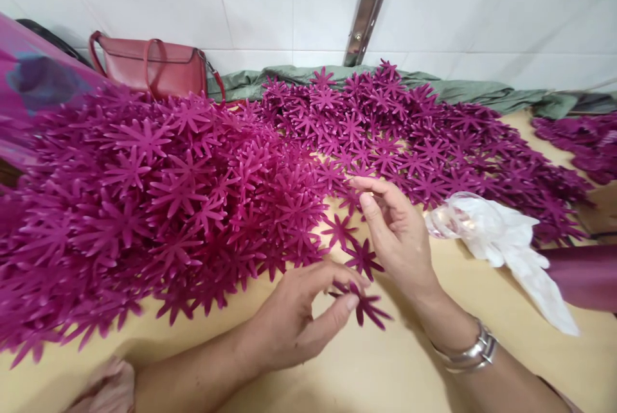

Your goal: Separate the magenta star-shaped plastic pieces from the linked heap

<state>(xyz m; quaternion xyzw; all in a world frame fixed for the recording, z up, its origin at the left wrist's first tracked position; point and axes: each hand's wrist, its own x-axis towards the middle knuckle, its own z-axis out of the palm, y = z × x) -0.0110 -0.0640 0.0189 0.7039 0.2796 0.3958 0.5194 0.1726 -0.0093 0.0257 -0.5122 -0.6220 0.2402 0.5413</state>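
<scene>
My left hand [301, 320] pinches a purple flower-shaped cutout [369, 311] between thumb and fingers, just above the table [332, 368]. Its thin petals spread out past the fingertips. Higher and to the right is my right hand [402, 239], its fingers curled and a gap showing between thumb and forefinger, with nothing visible in it. Two loose cutouts, one purple flower [364, 260] and another flower [339, 232], lie between the hands. A tall heap of the same purple flowers [193, 194] fills the left side, close to my left hand.
More purple flowers [385, 124] spread along the back against green cloth [482, 93]. A red handbag [154, 66] stands at the back left by the tiled wall [260, 2]. Right of my right hand lie a clear tape-like ring [441, 223] and crumpled white material [506, 233].
</scene>
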